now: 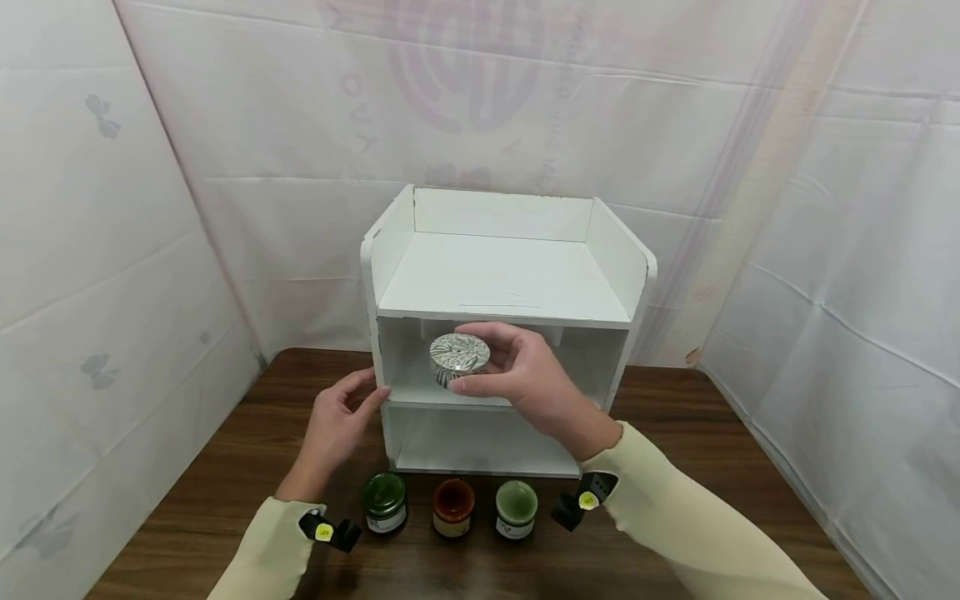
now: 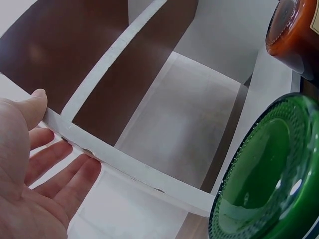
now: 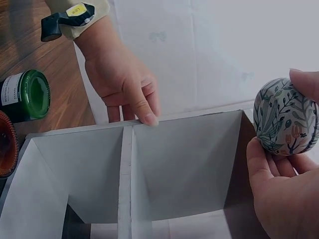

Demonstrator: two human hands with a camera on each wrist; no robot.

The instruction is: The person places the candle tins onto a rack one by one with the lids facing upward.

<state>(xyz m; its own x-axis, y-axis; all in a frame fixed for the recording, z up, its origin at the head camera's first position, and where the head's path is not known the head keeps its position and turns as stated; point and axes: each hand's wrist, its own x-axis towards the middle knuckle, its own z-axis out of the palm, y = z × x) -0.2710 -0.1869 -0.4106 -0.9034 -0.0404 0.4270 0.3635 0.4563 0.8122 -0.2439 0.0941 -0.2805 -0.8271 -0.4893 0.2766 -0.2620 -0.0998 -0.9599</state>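
At the front of the white shelf (image 1: 495, 271), head view: from my end I see the patterned tin (image 1: 460, 352) held before the upper compartment; how deep it sits I cannot tell.
Tin risk: it could clip the front edge of the top board (image 1: 502, 317) if raised too soon, and the knock might twist it loose.
Jar risk: a dark green jar (image 1: 385, 500), an amber jar (image 1: 453, 507) and a pale green jar (image 1: 517, 508) line the table (image 1: 697, 417) just before the shelf; a low forearm could topple one, and I would watch the right wrist camera (image 1: 567, 511) beside the pale one.
Right hand (image 1: 528, 379): thumb and fingers parted only to the tin's width, gripping its sides.
Left hand (image 1: 337, 421): loosely curved at the left side panel (image 1: 375, 333), thumb on its front edge.
Left wrist view, shelf risk: I judge that a tug here could slide the shelf toward the jars; the dark green and amber ones loom close to this camera.
Panel hold: the left thumb and fingers straddle the edge lightly; I cannot tell how hard they press.
Right wrist view, grip risk: the tin's wall looks smooth and rounded, so slack fingertips could let it slip and fall.
Tin hold: the right thumb lies on one side, fingers on the other; across the shelf, I see the left thumb touching the panel edge where the divider (image 3: 125, 174) meets it.
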